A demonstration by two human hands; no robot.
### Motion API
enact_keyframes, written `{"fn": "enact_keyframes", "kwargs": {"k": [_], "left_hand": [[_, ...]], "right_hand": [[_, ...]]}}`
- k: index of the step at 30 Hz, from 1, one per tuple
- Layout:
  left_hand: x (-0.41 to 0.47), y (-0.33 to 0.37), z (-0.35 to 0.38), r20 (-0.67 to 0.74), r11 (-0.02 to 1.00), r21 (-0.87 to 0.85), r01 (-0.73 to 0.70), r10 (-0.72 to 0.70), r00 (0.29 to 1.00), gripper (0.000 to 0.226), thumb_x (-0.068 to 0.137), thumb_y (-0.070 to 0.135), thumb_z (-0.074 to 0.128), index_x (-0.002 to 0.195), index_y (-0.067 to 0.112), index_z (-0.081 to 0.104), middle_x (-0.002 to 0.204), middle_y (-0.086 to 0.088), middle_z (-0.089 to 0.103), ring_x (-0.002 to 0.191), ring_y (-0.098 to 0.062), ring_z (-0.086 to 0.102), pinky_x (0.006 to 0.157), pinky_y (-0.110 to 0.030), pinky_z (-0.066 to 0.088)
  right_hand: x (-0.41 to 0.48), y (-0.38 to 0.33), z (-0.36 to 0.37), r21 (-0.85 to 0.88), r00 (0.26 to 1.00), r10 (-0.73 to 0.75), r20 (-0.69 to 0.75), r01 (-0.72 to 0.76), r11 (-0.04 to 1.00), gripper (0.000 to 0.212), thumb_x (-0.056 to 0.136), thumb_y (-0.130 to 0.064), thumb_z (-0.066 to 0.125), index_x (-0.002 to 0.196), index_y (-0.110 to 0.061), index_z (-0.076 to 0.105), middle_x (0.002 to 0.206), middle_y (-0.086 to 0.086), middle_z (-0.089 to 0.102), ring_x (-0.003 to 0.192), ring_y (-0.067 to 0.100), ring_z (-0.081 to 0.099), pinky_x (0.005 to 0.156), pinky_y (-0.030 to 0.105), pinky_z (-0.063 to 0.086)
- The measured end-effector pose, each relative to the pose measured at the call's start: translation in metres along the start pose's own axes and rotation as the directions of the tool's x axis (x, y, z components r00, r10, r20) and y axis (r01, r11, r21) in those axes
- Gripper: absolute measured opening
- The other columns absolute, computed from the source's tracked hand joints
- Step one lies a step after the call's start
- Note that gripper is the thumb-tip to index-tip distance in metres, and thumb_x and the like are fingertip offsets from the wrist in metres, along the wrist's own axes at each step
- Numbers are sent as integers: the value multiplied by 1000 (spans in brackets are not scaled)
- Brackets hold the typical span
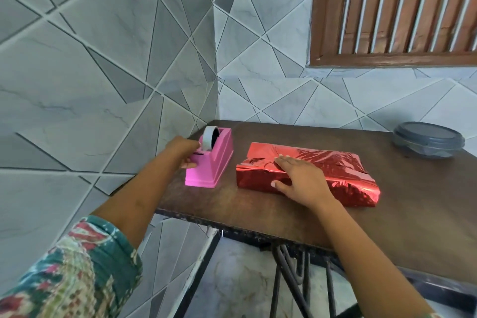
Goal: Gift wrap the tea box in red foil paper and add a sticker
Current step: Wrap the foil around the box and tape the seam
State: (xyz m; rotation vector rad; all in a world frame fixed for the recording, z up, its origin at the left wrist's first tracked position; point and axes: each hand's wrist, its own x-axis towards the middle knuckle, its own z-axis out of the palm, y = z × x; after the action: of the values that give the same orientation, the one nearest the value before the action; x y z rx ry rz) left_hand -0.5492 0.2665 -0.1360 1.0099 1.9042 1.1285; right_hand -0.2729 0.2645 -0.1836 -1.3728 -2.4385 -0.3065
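Presumably pinning the folds, the right grip (299, 178) lies spread flat atop the red foil-wrapped rectangular tea box (348, 170) on the brown wooden counter (258, 209); leftward, the left grip (184, 152) curls onto the pink plastic tape dispenser (213, 162), likely fetching tape.

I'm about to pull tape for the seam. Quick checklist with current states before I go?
1. Right hand flat on the wrapped box, pinning foil: ok.
2. Left hand at the tape dispenser: ok.
3. Tape end pinched: cannot tell, the hand hides it.
4. Tape roll seated in the tape dispenser: ok.
5. Foil smooth on top: not ok, wrinkled.
6. Sticker in view: not ok, none seen.
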Motion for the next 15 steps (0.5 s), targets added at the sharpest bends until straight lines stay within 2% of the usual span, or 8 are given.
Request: {"fn": "enact_keyframes", "kwargs": {"k": [3,8,15], "left_hand": [[-3,2,-1,41,994,-62,85,-82,996,16,92,17,57,99,5,51,87,-10,55,68,-19,55,35,-25,49],[-4,5,-5,87,982,-74,172,-166,982,19,89,18,63,78,5,53,82,-8,53,70,-20,55,36,-29,50],[-4,9,-2,76,975,7,221,-221,972,19,92,18,58,79,5,55,78,-9,55,66,-20,55,32,-27,47]], "right_hand": [[0,0,0,4,1000,-4,-6,4,1000,62,91,-50,47,146,-25,31,153,-5,29,140,13,27,111,30,26],[0,0,0,6,1000,-3,-8,3,1000,62,91,-50,47,146,-25,30,153,-5,29,140,12,27,111,29,25],[-1,-1,0,3,1000,2,-8,-2,1000,63,91,-51,47,146,-26,30,153,-6,29,140,11,26,111,29,25]]}}
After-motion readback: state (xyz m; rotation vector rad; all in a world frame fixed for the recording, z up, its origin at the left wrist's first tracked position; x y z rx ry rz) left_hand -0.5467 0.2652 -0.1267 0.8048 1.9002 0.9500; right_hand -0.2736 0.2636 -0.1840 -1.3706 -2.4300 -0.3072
